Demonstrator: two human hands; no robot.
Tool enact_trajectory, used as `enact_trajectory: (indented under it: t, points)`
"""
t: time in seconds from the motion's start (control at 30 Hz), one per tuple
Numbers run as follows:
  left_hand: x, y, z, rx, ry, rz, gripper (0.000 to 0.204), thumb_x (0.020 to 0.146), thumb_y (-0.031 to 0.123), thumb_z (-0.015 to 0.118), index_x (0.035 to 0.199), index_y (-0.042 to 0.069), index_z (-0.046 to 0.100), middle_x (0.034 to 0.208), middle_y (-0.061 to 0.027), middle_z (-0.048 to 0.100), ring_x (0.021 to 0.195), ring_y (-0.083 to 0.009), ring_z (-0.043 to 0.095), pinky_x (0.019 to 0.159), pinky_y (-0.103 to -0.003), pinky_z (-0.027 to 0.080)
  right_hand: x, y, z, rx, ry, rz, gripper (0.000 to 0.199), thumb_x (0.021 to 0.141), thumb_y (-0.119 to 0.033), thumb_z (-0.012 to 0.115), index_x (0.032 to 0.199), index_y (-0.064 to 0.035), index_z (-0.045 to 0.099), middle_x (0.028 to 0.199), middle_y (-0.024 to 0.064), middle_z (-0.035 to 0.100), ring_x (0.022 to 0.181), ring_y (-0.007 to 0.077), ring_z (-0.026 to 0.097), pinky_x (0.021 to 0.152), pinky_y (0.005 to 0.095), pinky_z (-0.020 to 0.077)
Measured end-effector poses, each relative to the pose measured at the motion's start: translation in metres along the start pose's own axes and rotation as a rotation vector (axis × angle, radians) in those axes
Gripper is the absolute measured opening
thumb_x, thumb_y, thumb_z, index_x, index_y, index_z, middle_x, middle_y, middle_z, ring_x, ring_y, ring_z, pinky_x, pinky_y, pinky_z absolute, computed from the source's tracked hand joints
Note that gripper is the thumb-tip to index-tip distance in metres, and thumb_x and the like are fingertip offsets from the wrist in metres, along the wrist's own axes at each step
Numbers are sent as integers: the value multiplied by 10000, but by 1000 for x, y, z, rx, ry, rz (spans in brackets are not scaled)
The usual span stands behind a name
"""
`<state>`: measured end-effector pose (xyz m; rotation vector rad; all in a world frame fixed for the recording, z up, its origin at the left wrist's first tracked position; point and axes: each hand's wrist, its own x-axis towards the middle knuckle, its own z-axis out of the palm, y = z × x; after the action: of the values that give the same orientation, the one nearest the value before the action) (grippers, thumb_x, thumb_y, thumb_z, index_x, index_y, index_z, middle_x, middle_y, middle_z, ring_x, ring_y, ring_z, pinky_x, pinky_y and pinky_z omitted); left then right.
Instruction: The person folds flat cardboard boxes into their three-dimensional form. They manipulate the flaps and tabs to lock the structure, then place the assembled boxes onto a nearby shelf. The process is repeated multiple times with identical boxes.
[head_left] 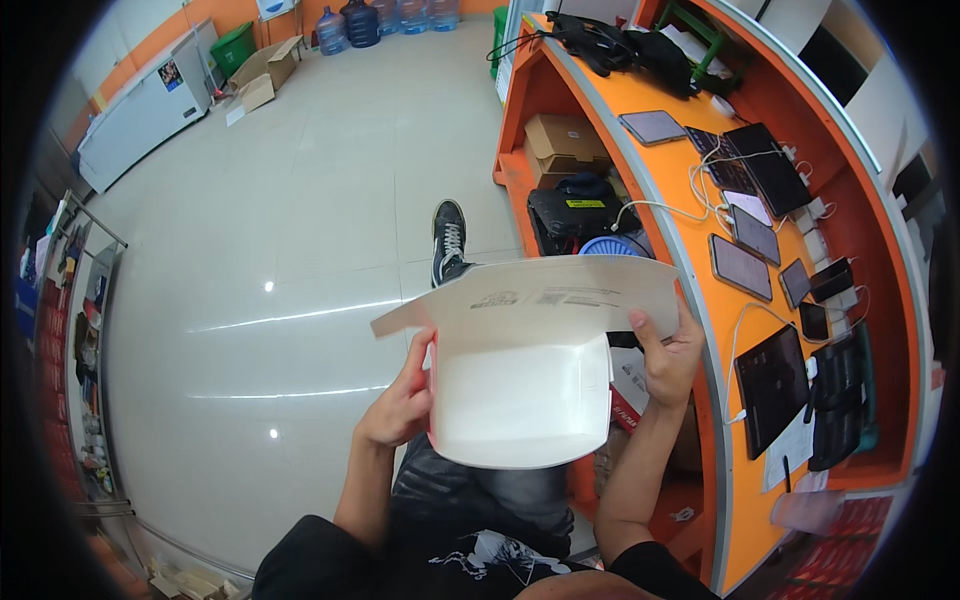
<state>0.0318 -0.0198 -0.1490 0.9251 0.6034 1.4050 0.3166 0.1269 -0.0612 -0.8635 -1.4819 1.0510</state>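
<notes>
Here the white paper box (520,400) hangs in the air above the person's lap, carried by nothing but the two hands, its open cavity facing up at the camera and its long flap (545,293) folded out along the far edge, running left to right. The left hand (398,400) pinches the box's left wall, fingers curled closed on it. The right hand (668,352) grips the right end, thumb pressed on the flap's underside near the corner. Both hands sit equally close, one per side. The orange counter (660,160) with its phones (745,262) lies to the right.
</notes>
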Motion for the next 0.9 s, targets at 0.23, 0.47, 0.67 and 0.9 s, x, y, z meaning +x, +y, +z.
enact_trajectory:
  t: [0.23,0.47,0.67,0.9]
  points:
    - [1,12,-31,-111,186,73,990,948,799,392,1539,5,417,1572,-210,413,1459,-333,391,1202,-492,295,-4,14,-1,101,-157,93,237,939,-23,701,1149,81,665,1008,84,746,902,104,667,837,261,516]
    - [41,40,26,335,-159,159,791,978,342,706,1572,-29,338,1525,-190,494,1361,-264,526,1134,-379,383,-12,4,19,-406,-56,121,278,937,-35,680,1195,66,656,877,149,763,732,183,738,670,309,571]
    - [45,39,63,666,287,66,392,1038,201,626,1334,-54,590,1051,-129,734,921,-130,677,830,-265,522,-27,5,40,-728,-39,-38,319,904,-32,678,1198,89,655,773,235,719,620,339,730,569,371,567]
    - [39,35,42,268,600,127,353,1081,260,567,1129,-68,689,956,-93,747,795,-90,667,701,-238,536,-23,1,-7,95,-437,-149,357,969,-161,641,1192,115,682,903,230,757,790,272,762,672,327,552]
